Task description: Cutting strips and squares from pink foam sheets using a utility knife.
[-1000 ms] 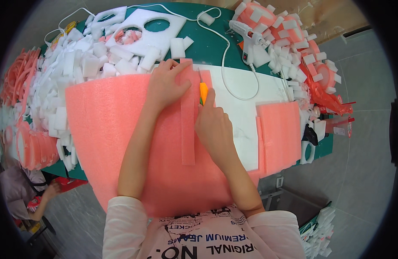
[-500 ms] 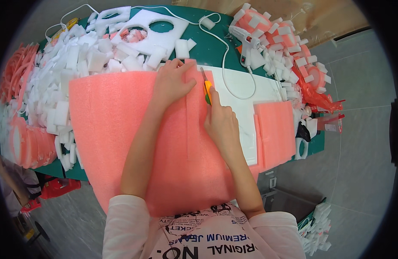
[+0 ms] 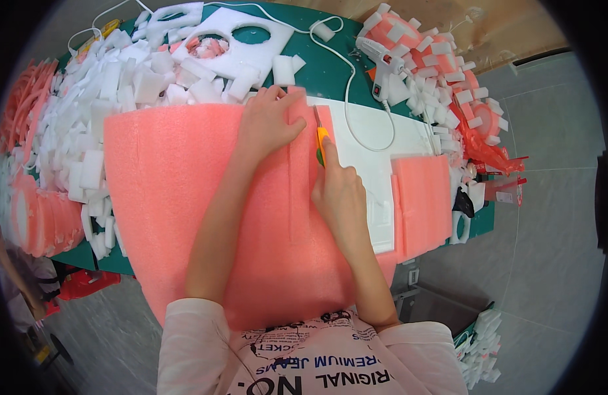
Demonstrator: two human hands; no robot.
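A wide pink foam sheet point(image 3: 172, 171) spreads over the table in front of me and reaches close to my body. My left hand point(image 3: 268, 124) lies on its far part, thumb and fingers apart, pressing beside a narrow raised strip of the foam. In my right hand point(image 3: 340, 191) is a yellow utility knife point(image 3: 323, 146), gripped with the index finger along it. Its blade points away from me at a slit near the sheet's far right edge. How deep the blade sits I cannot tell.
White foam offcuts point(image 3: 113, 85) heap at the left, with pink foam rolls point(image 3: 50, 217) nearer. Beyond lies a white foam board with round holes point(image 3: 271, 52). At the right are a white glue gun point(image 3: 383, 66) with its cord, a white panel point(image 3: 360, 138) and stacked pink foam point(image 3: 422, 197).
The view has shifted slightly. The knife has come a little nearer to me along the slit; my left hand stays pressed on the foam.
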